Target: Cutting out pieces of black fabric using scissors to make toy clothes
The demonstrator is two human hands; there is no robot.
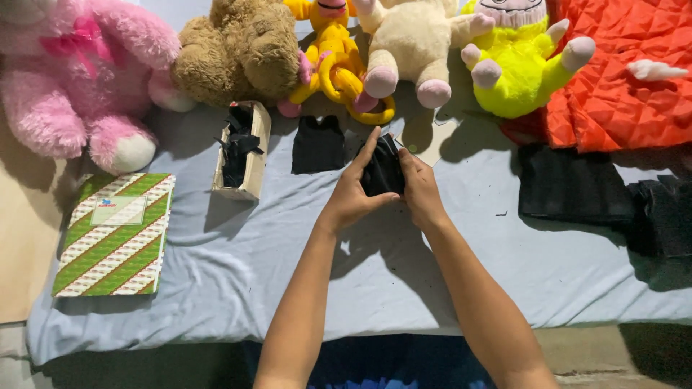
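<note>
Both hands meet in the middle of the scene around a small black folded cloth (pixel 382 171). Left hand (pixel 351 196) grips it from the left side, the fingers stretched up along its edge and the thumb under it. Right hand (pixel 420 189) closes on it from the right side, with fingers curled over the top. This cloth sits just above the light blue sheet (pixel 238 266) that covers the surface.

Just to the left of the hands lies another black folded cloth (pixel 318 144), flat on the sheet. Further left stands a small cardboard box (pixel 254 155) with black pieces inside. Near the left edge lies a book with green and white stripes (pixel 115 234).

Along the far side sit soft toys in a row: a pink bear (pixel 79 79), a brown bear (pixel 238 50), a yellow toy (pixel 335 61), a cream toy (pixel 411 43) and a bright yellow-green toy (pixel 519 65). On the far right lies an orange quilted cloth (pixel 620 79), and nearer, a pile of dark cloths (pixel 577 187).
</note>
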